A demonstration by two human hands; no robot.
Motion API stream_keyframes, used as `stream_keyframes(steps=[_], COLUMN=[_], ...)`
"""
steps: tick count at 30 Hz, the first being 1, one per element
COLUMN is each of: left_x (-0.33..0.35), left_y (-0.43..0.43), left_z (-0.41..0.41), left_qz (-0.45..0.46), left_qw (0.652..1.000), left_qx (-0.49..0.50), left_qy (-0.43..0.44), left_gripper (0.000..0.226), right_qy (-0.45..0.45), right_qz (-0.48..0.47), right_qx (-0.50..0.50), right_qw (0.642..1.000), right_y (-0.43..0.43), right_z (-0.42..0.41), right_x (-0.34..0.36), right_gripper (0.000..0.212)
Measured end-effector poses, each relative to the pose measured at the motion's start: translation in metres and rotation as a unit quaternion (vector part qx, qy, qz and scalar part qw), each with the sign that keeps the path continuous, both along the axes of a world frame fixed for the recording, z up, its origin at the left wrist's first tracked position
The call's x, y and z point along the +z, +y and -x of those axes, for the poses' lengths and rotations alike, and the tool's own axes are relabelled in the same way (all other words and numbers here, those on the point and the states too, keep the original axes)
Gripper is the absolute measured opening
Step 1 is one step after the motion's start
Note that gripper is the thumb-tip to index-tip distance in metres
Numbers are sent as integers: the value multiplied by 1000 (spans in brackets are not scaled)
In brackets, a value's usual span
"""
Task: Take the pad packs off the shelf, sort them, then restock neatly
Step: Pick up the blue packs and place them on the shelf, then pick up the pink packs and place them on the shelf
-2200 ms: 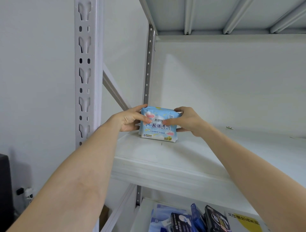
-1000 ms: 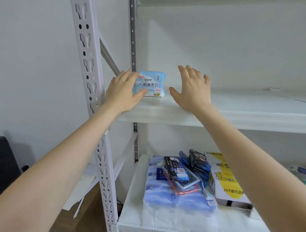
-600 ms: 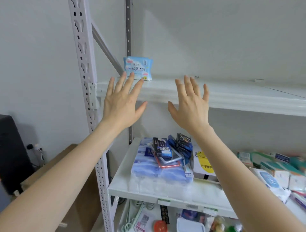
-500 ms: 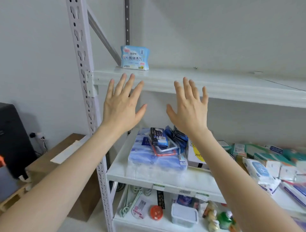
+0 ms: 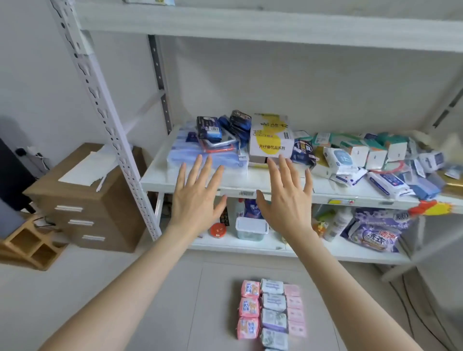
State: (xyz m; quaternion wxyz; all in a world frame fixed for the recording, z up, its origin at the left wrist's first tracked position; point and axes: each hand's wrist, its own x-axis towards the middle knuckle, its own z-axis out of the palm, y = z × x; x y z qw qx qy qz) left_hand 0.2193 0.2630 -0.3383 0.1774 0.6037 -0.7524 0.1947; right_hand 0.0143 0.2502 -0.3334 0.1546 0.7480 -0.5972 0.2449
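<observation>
While pad packs (image 5: pixel 271 313) sit on the floor (image 5: pixel 215 295) below the shelf (image 5: pixel 155 179), left hand (image 5: pixel 198 198), right hand (image 5: pixel 288 200) above them, fingers spread, empty.

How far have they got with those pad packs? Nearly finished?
Sorting looks done: the pad packs lie on the floor in three tidy columns by colour. Nothing is in hand: the left hand and right hand are open and empty, before the middle shelf. Restocking has hardly begun: only the edge of one pack shows on the upper shelf, so the floor columns are left to put up.
</observation>
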Motion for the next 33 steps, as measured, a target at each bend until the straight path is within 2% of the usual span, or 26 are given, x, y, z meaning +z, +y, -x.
stream_keyframes(steps=[8,13,19,27,33], left_x=[-138,-220,-309,-397,-475], left_y=[77,111,139,128,77], left_z=[52,73,90,89,71], left_qz=[-129,-219,-310,-364,-412], left_qw=[992,975,949,931,911], left_qx=[-10,-6,9,3,-17], left_qy=[-15,-31,-50,-32,0], left_gripper=[68,68,66,66,70], right_qy=[16,27,22,34,-4], right_qz=[-134,-259,-336,-410,-427], right_qx=[-27,-41,-40,-42,-56], right_qw=[990,965,941,911,902], right_y=[90,133,172,179,151], right_z=[65,99,133,138,121], right_x=[-134,-221,-317,-413,-492], right_gripper=[73,76,75,73,78])
